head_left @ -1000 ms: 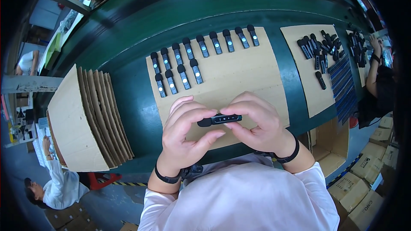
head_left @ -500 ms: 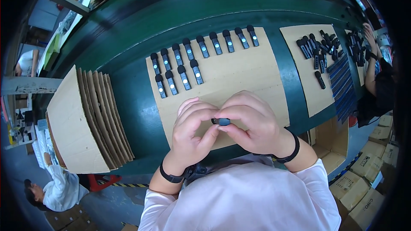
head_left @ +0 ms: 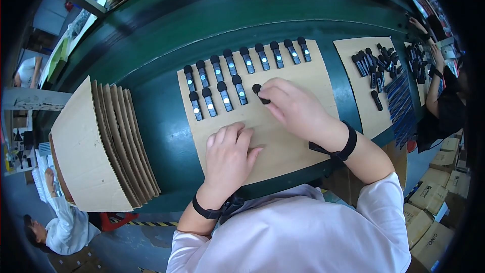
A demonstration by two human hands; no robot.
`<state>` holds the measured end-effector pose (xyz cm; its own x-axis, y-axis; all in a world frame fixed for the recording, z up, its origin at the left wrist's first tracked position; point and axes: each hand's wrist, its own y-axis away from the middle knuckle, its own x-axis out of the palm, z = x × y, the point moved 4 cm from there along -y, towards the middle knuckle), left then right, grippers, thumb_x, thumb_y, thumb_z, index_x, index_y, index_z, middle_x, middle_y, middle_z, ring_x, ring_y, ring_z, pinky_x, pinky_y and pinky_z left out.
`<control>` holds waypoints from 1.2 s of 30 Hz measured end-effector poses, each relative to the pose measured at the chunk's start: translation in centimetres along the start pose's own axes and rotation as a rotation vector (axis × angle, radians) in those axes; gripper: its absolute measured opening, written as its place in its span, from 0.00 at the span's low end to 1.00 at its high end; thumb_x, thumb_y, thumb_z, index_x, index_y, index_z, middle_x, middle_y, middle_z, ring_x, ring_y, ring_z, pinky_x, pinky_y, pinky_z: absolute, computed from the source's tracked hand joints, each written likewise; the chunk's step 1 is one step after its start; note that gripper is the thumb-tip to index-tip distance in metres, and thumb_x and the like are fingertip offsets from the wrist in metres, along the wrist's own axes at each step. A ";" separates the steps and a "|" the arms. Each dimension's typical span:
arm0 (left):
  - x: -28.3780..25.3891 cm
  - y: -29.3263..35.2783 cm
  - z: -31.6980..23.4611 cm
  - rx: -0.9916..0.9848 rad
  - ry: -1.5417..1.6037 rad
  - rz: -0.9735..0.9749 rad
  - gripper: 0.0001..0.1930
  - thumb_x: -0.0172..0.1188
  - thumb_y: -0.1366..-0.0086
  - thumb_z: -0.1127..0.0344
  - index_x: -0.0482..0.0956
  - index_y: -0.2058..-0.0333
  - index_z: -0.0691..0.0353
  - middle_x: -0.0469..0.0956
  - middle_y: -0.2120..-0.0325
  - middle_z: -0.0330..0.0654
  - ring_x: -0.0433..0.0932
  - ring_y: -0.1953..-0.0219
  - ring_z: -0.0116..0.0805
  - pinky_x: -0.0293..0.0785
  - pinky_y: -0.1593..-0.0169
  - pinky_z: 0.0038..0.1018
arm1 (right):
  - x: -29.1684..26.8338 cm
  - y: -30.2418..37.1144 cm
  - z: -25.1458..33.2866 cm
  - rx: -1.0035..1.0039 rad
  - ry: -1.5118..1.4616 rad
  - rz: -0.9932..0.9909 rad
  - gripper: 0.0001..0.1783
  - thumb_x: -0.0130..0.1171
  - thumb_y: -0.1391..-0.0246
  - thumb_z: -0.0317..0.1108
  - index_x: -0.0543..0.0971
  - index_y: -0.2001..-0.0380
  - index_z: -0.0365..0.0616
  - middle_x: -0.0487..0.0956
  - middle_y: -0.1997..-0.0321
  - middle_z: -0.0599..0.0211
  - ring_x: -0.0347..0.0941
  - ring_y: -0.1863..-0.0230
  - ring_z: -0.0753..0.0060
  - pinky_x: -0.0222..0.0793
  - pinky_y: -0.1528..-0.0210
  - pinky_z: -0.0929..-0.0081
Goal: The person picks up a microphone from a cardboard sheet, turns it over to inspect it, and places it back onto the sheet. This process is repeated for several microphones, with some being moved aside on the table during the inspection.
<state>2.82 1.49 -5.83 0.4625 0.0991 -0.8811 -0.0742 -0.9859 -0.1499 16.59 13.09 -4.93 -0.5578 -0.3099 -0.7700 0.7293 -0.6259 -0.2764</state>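
Observation:
A cardboard sheet (head_left: 288, 156) lies in front of me, bearing two rows of small black clip-on microphones (head_left: 247, 61) with rounded foam tops and a pale round spot on most bodies. My right hand (head_left: 297, 110) pinches another black microphone (head_left: 258, 90) at the right end of the nearer row; fingers cover most of its body. It is beside the last microphone (head_left: 239, 91) of that row, apart from it. Lower on the sheet rests my left hand (head_left: 228, 152), palm down, fingers apart, holding nothing.
Stacked folded cardboard (head_left: 93, 156) stands at the left. On a second cardboard sheet (head_left: 361, 116) to the right lie a pile of black microphones (head_left: 376, 63) and a dark perforated mat (head_left: 401, 103). Co-workers are at the far right and lower left; cartons (head_left: 429, 194) sit lower right.
Both hands were together near me around the microphone. The right hand has carried it forward to the nearer row; the left has let go and come down onto the sheet.

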 end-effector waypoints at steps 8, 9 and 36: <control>0.0 0.0 0.4 -0.021 0.012 0.034 0.18 0.70 0.48 0.62 0.80 0.57 0.58 0.75 0.53 0.43 0.73 0.50 0.42 0.66 0.49 0.37 | 2.0 1.0 0.5 -0.055 0.178 0.127 0.12 0.63 0.53 0.25 0.76 0.63 0.40 0.73 0.55 0.61 0.74 0.55 0.56 0.73 0.53 0.64; 0.0 0.0 0.4 -0.023 0.014 0.034 0.18 0.70 0.48 0.62 0.80 0.57 0.58 0.75 0.53 0.43 0.73 0.50 0.42 0.66 0.49 0.37 | 2.1 0.8 0.5 -0.050 0.186 0.138 0.12 0.63 0.53 0.25 0.76 0.63 0.41 0.73 0.55 0.61 0.74 0.54 0.56 0.73 0.53 0.64; 0.3 -0.5 -0.5 0.014 -0.069 0.015 0.15 0.69 0.46 0.65 0.80 0.60 0.60 0.76 0.56 0.45 0.74 0.52 0.44 0.66 0.50 0.37 | -11.1 14.5 -9.3 0.472 0.453 -0.374 0.16 0.66 0.53 0.29 0.76 0.59 0.43 0.75 0.55 0.57 0.74 0.54 0.50 0.73 0.53 0.62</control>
<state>3.41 1.90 -5.79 0.3996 0.0939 -0.9118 -0.0930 -0.9854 -0.1423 37.00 14.10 -5.73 -0.4426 0.2447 -0.8627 0.2195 -0.9032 -0.3688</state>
